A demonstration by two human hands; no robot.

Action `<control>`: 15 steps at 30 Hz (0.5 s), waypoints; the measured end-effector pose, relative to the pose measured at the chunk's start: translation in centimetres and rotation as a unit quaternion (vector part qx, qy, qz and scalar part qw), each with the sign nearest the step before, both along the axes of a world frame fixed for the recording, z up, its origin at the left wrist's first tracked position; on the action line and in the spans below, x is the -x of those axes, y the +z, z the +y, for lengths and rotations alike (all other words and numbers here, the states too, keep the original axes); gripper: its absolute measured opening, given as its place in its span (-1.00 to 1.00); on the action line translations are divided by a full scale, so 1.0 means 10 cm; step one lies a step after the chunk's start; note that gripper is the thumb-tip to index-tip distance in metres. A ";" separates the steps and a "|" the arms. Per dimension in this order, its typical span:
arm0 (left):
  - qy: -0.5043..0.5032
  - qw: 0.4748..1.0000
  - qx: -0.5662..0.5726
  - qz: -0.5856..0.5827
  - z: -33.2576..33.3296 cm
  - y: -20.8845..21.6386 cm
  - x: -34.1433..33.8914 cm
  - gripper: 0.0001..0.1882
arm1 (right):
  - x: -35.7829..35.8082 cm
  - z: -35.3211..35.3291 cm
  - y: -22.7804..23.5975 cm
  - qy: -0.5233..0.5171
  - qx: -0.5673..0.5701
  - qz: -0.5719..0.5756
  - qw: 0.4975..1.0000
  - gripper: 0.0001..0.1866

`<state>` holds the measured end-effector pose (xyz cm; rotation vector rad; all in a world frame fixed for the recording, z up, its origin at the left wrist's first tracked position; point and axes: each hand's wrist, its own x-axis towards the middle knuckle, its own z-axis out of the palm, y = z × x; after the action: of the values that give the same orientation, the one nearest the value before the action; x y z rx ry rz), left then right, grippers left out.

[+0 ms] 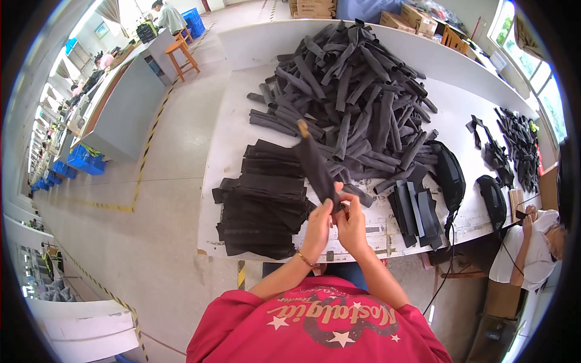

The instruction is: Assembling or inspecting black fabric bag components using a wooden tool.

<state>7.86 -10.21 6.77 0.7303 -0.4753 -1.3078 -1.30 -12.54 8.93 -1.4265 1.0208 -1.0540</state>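
Observation:
My left hand (317, 230) and my right hand (352, 225) are close together over the table's front edge. Both pinch the near end of a black fabric sleeve (315, 166). It slants up and away to the left, and a light brown stick-like tip (303, 128) pokes from its far end. To the left lies a stack of flattened black fabric pieces (263, 206). A big heap of dark grey rolled tubes (363, 103) fills the table beyond my hands. Right of them sits a small stack of flat dark strips (414, 212).
The white table (227, 121) has a raised board along its far side. Two black pouch-like items (448, 175) with cords lie on the right. Past them are more black parts (520, 145) and a seated co-worker (532, 254). A wooden stool (183, 57) stands at far left.

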 end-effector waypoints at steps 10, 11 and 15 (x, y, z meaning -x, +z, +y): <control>0.055 0.992 0.011 0.109 -0.35 0.42 -0.33 -0.67 | -0.04 0.25 -0.26 -0.004 0.032 0.075 0.997 -0.76; 0.082 0.988 -0.003 0.132 -0.34 0.42 -0.28 -0.68 | -0.06 0.26 -0.26 -0.005 0.033 0.075 0.997 -0.76; 0.092 0.983 -0.015 0.155 -0.32 0.40 -0.25 -0.71 | -0.09 0.35 -0.27 -0.025 0.047 0.075 0.996 -0.77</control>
<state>10.33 -13.42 10.79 0.5676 -0.1324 -1.2285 -0.43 -9.03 6.28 -1.5835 1.1333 -1.0554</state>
